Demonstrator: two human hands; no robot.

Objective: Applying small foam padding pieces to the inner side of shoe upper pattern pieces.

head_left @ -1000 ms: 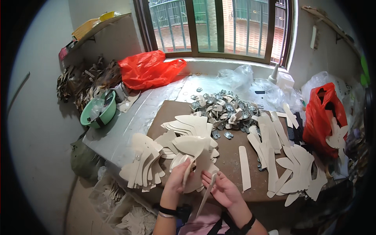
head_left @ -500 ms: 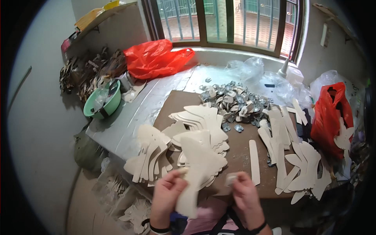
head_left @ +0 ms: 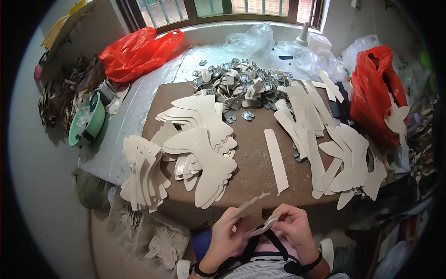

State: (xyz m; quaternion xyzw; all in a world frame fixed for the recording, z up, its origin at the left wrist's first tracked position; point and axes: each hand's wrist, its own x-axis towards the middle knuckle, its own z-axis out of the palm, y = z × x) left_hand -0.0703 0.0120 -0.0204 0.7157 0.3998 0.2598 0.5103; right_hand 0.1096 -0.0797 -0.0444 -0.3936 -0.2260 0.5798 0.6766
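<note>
Just off the table's near edge, my left hand (head_left: 227, 239) grips a cream flat cut-out piece (head_left: 250, 207), seen almost edge-on with a wavy border. My right hand (head_left: 295, 228) pinches a curled cream end (head_left: 267, 225) between thumb and fingers. I cannot tell whether that end belongs to the same piece or is a separate small part. Ahead of my hands lies a stack of cream cut-out pieces (head_left: 214, 160) with broad, flared ends. Another fanned stack (head_left: 143, 169) sits to its left. A single long cream strip (head_left: 277, 160) lies beyond my right hand.
A heap of small metal-and-cream parts (head_left: 246, 81) covers the back of the brown board (head_left: 253, 153). More cream strips (head_left: 302, 121) and shaped pieces (head_left: 350, 149) lie at the right, by a red plastic bag (head_left: 376, 93). A green basin (head_left: 90, 123) stands at the left.
The view has shifted, with the table higher in the picture. My hands have come together off the table edge, and the cream piece has turned from face-on to nearly edge-on.
</note>
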